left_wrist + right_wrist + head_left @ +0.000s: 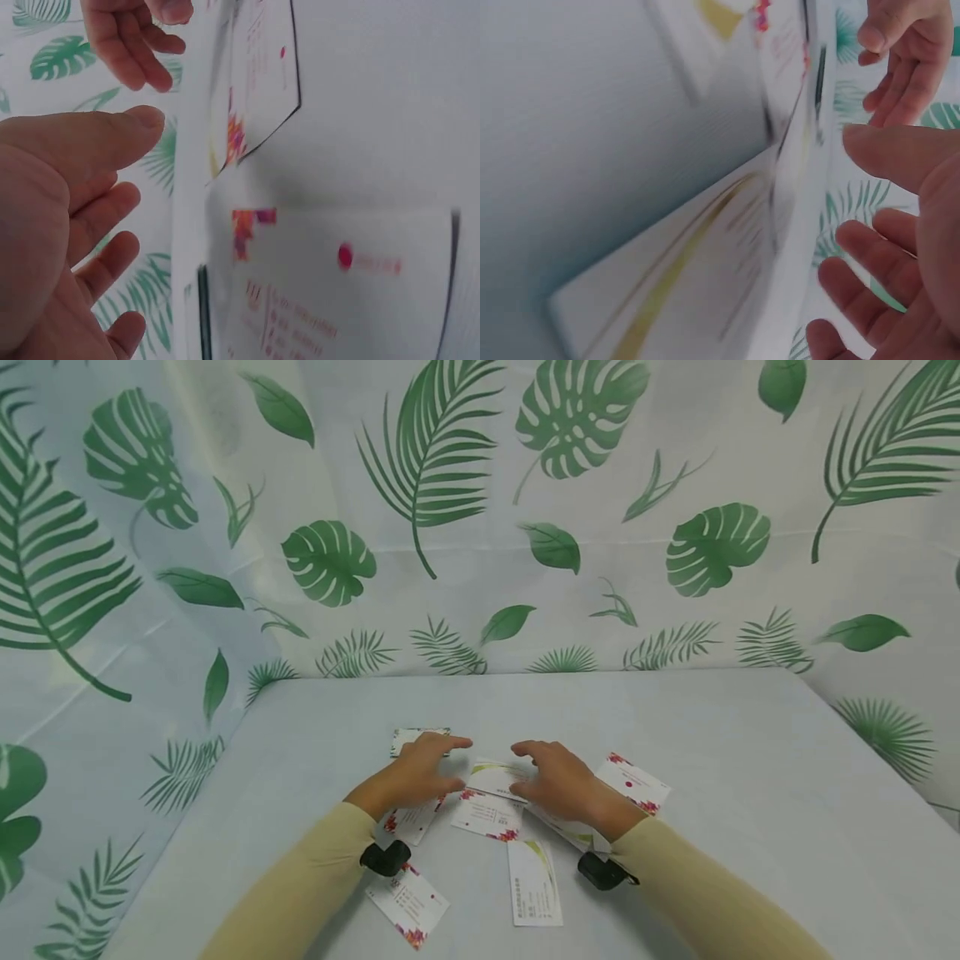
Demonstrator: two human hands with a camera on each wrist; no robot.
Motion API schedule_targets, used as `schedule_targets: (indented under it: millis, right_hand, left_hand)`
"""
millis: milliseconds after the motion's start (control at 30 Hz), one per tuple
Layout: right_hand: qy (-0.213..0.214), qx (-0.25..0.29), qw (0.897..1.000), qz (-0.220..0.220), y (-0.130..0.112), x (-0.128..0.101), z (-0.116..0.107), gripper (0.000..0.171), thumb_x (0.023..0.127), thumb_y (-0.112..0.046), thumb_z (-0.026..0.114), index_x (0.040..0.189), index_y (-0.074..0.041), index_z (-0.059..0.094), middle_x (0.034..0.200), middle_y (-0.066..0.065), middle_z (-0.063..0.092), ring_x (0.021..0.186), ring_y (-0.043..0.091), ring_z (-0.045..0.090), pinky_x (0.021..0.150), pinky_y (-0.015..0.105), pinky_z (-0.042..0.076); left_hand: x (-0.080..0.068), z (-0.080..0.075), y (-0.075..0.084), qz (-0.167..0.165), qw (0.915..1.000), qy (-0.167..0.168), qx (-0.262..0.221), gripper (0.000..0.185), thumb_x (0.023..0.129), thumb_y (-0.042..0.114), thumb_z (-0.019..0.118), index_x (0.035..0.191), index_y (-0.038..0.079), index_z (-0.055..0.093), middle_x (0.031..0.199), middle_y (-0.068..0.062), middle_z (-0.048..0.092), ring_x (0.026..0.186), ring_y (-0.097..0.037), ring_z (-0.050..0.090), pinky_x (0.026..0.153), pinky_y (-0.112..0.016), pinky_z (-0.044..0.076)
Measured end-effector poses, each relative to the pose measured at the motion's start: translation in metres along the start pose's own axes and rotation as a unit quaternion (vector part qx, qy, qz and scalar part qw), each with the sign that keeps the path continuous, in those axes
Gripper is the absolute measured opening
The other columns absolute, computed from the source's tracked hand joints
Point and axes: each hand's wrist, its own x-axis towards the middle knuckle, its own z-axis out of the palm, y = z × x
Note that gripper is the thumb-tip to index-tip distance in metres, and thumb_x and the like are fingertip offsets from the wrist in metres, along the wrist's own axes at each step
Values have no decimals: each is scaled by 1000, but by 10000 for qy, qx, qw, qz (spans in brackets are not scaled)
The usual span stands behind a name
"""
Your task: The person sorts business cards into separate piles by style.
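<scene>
Several white business cards with red-flower or green-swoosh print lie scattered on the pale table [675, 727]. My left hand [429, 768] hovers palm down, fingers relaxed, over a red-flower card [411, 823]; it holds nothing. My right hand [546, 774] hovers the same way over a green-swoosh card [497, 774] and covers part of another. The left wrist view shows my left hand [67, 225] spread beside two red-print cards [330, 292], apart from them. In the right wrist view my right hand [907, 262] is spread beside a green-striped card [690, 285].
More cards lie near my forearms: one red-flower card [408, 906], one upright green card [534, 883], one at the right [633, 781], one behind my left hand [418, 735]. A leaf-print curtain [480, 527] walls in the table's back and sides.
</scene>
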Motion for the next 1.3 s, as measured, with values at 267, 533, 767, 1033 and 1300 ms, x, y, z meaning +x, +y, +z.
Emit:
schedule_targets:
  millis: [267, 533, 767, 1033, 1300]
  right_hand:
    - [-224, -676, 9973, 196, 8, 0, 6, 63, 83, -33, 81, 139, -12, 59, 126, 6, 62, 116, 31, 53, 97, 53, 42]
    - [-251, -938, 9952, 80, 8, 6, 10, 61, 84, -31, 80, 138, -10, 59, 125, 5, 64, 117, 31, 54, 97, 53, 41]
    - [-259, -907, 9955, 89, 7, 7, 6, 60, 86, -30, 78, 139, -8, 57, 131, 9, 62, 123, 34, 51, 100, 54, 39]
    - [-57, -873, 9962, 0, 8, 19, 3, 58, 87, -27, 76, 137, -5, 58, 135, 14, 59, 127, 36, 48, 103, 56, 36]
    - [-3, -736, 9972, 154, 8, 43, 1, 55, 89, -24, 75, 139, -7, 58, 137, 14, 57, 125, 35, 48, 105, 54, 37]
  left_hand:
    - [20, 16, 8, -37, 9974, -272, 665, 59, 91, 29, 76, 145, 20, 54, 143, -1, 53, 138, -24, 37, 106, -51, 26]
    - [28, 19, 13, -309, 9952, -470, 799, 55, 92, 31, 75, 143, 21, 56, 140, -2, 54, 132, -23, 40, 100, -49, 30]
    - [31, 19, 16, -341, 9946, -398, 901, 52, 91, 30, 75, 140, 20, 58, 137, -2, 56, 132, -22, 41, 101, -48, 28]
    - [34, 14, 13, -405, 9947, -36, 941, 52, 90, 32, 76, 138, 21, 60, 135, -3, 57, 131, -25, 41, 100, -49, 26]
    - [47, 10, 3, -692, 9916, 321, 1044, 51, 88, 35, 78, 135, 21, 63, 132, -1, 59, 134, -26, 37, 108, -57, 15]
